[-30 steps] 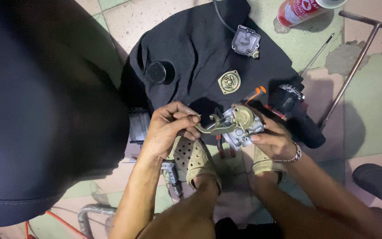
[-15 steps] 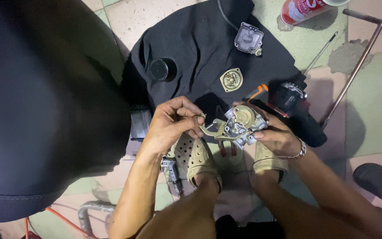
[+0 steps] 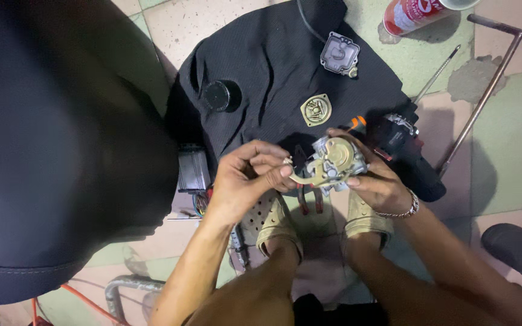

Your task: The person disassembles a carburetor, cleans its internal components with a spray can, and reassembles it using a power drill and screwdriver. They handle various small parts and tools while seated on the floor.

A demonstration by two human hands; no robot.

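The right hand (image 3: 377, 181) cradled the small metal carburetor (image 3: 335, 163) above the near edge of the dark cloth (image 3: 273, 60). The left hand (image 3: 246, 181) pinched its tan float arm. The body looked rigid and fairly heavy, the float fragile, so it seemed best gripped by the body.

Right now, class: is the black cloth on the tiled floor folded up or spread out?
Spread out. The black cloth lies open on the floor, with a round black cap and a brass-coloured cover resting on it.
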